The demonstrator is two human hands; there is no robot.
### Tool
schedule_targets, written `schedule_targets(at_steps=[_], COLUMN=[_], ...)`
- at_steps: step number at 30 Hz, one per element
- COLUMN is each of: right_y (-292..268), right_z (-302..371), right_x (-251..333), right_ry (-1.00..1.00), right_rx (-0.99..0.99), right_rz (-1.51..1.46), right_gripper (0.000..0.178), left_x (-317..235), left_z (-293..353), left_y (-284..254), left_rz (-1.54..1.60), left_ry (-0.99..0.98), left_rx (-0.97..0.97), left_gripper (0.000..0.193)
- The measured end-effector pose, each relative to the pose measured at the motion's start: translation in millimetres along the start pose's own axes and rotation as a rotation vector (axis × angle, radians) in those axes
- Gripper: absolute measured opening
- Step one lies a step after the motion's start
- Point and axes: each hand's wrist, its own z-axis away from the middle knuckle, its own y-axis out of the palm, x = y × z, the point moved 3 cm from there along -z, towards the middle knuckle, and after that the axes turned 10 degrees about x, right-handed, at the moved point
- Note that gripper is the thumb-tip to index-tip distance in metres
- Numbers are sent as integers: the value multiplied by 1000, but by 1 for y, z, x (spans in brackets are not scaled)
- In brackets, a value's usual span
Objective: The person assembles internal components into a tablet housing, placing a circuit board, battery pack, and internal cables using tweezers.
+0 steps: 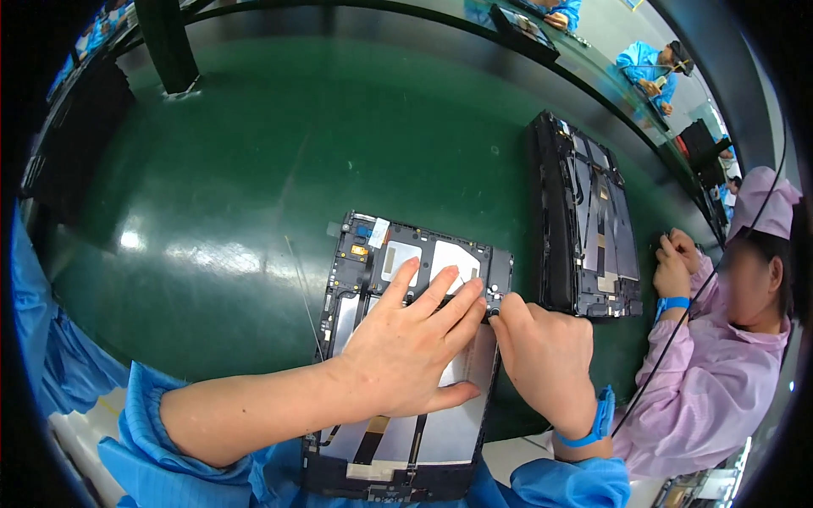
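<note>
An opened tablet lies in front of me at a slight slant, its inner side up, with a black frame, grey plates and flat ribbon cables showing. My left hand rests flat across its upper middle, fingers spread. At the tablet's upper right edge, my right hand is closed in a pinch; whatever sits between those fingertips is hidden. A blue wrist strap circles my right wrist. Right of the tablet stands a stack of similar opened tablets.
The green tabletop has a dark post at its far left. Black stacked items stand along the left edge. A co-worker in pink sits close on the right, hands over the table. A thin dark cable crosses there.
</note>
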Motion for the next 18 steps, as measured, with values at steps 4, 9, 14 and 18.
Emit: schedule_targets(at_steps=[4, 9, 14, 18], right_y=[-17, -17, -8, 2], right_z=[-20, -26, 12, 25], right_x=[5, 9, -37, -35], right_ry=[-188, -243, -42, -60], right_rx=[137, 314, -12, -188], right_rz=[142, 273, -214, -333], right_gripper=[9, 9, 15, 16], left_x=[0, -2, -3, 7], left_z=[-2, -1, -2, 20], left_y=[0, -3, 8, -23], left_rz=[3, -15, -5, 338], left_ry=[8, -5, -1, -26], left_rx=[-3, 40, -44, -297], left_gripper=[70, 70, 67, 63])
